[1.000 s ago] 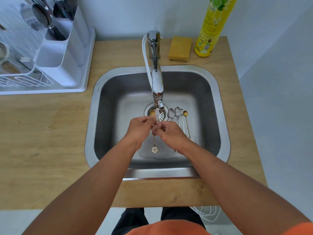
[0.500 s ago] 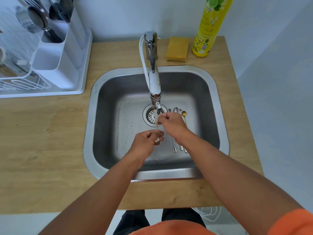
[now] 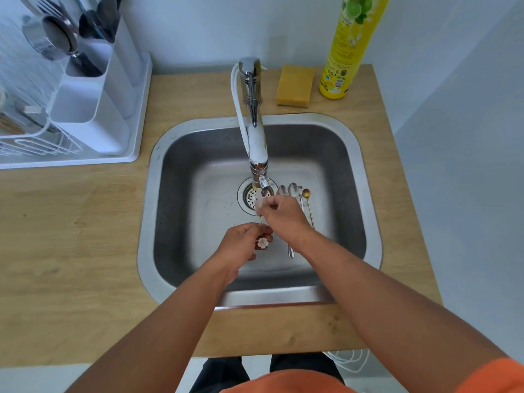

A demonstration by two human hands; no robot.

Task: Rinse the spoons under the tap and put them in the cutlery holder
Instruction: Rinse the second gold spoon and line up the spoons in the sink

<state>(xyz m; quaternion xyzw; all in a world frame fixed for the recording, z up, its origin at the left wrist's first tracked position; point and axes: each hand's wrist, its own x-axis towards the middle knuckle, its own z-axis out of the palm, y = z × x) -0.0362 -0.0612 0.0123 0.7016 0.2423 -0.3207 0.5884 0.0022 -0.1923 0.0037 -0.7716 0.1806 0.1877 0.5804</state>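
1. Under the tap, your left hand pinches the flower end of the gold spoon; right hand grips its bowel end w/ fingertips in the stream.
2. Wet, thin handle could slip into the sink.
3. Other spoons wait by the drain; cutlery holder is far left, so expect drips across the worktop.

Soft, even daylight fills the frame, with faint shadows only. Mild glare sits on the chrome tap and the sink rim. Wide-angle distortion bends the edges, and the upper left corner looks soft and slightly blurred.
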